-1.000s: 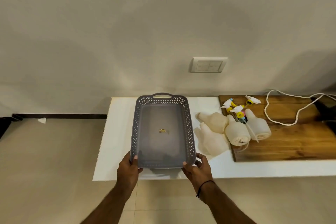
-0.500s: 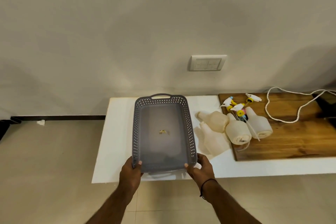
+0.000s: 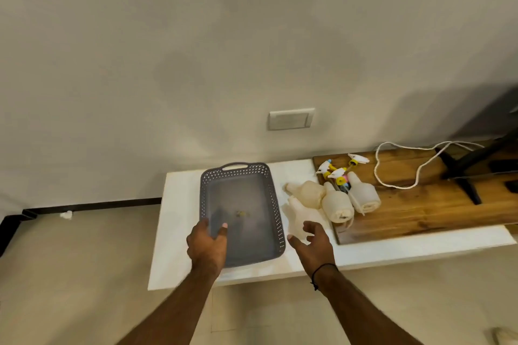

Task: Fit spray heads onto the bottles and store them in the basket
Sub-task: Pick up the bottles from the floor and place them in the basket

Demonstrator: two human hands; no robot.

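a white cord (image 3: 398,173) lies on the wooden board (image 3: 437,204), wall switch (image 3: 291,119) above.

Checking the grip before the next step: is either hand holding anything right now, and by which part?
Nothing is held. The left hand is open over the near left corner of the grey perforated plastic basket; the right hand is open beside it.

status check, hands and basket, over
Left hand open over basket; right hand open, empty. Bottles lying headless. Path unobstructed.
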